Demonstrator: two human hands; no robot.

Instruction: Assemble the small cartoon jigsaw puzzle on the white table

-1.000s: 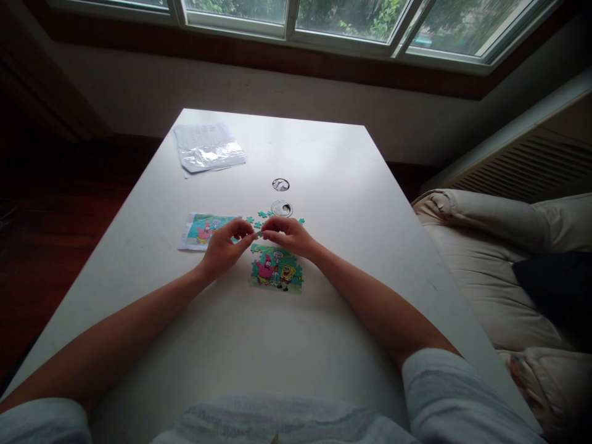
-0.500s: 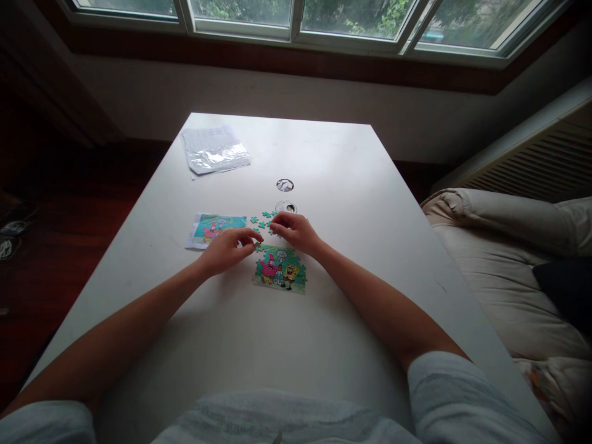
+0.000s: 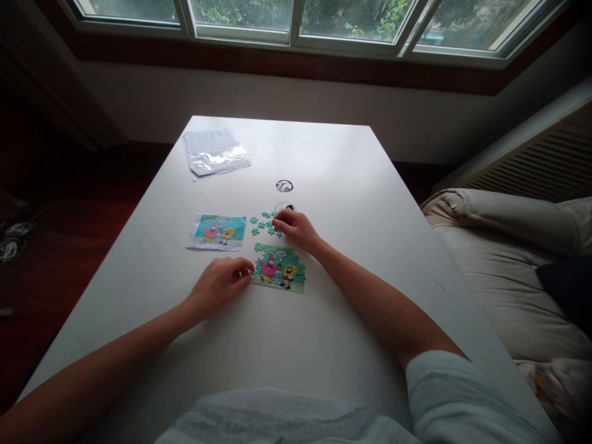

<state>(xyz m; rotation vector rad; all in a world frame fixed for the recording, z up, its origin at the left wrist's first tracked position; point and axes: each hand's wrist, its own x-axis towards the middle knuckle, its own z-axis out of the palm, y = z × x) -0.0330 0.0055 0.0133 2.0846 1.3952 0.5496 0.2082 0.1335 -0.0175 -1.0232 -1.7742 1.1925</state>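
Observation:
A partly assembled jigsaw puzzle (image 3: 279, 269) with cartoon figures lies on the white table, its top edge and upper right ragged. My left hand (image 3: 222, 285) rests by its left side, fingers loosely curled and thumb a little apart, the tips close to the puzzle's edge. Whether they touch it is hard to tell. Beyond the puzzle, several loose green jigsaw pieces (image 3: 261, 225) are scattered. Over the right part of them is my right hand (image 3: 296, 230), thumb and forefinger pinched together. What is between those fingertips is too small to make out.
Left of the loose pieces lies a picture sheet (image 3: 219, 232) showing the same cartoon figures. Papers in a clear plastic sleeve (image 3: 216, 152) lie at the table's far left. Two round marks or inserts (image 3: 284, 185) show mid-table. A beige sofa (image 3: 481, 265) stands at the right.
My left hand has moved down and left, from the puzzle's top left corner to its left side, uncovering the picture sheet. My right hand has barely shifted.

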